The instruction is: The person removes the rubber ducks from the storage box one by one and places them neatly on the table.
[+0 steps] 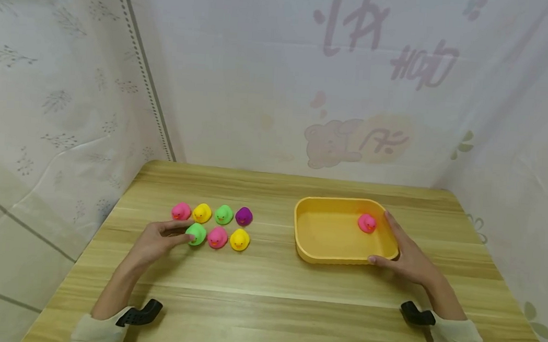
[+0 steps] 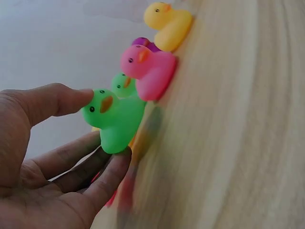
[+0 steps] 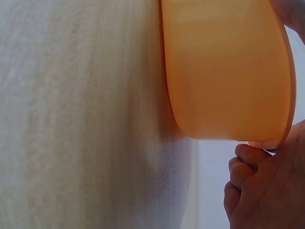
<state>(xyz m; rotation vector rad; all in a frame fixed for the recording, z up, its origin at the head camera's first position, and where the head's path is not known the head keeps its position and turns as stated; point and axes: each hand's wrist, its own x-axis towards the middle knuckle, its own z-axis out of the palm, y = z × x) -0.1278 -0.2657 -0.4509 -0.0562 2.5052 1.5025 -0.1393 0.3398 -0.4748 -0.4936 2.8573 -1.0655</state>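
On the left of the table, my left hand [image 1: 153, 243] pinches a green rubber duck [image 1: 197, 234]. In the left wrist view the thumb presses the duck's head and fingertips touch its lower body. Beside it in the front row stand a pink duck [image 1: 217, 237] and a yellow duck [image 1: 239, 239]. At the right, my right hand [image 1: 412, 261] grips the right end of a yellow plastic tub [image 1: 326, 239], thumb at the near rim and fingers at the far side. Inside the tub, toward its right end, sits another pink duck [image 1: 367, 224].
Behind the front row, pink [image 1: 181, 211], yellow [image 1: 202, 213], green [image 1: 223, 215] and purple [image 1: 244, 217] ducks form a second row. All stand on a wood-grain table [image 1: 265, 306]. A printed white curtain [image 1: 241, 85] hangs along its back edge and sides.
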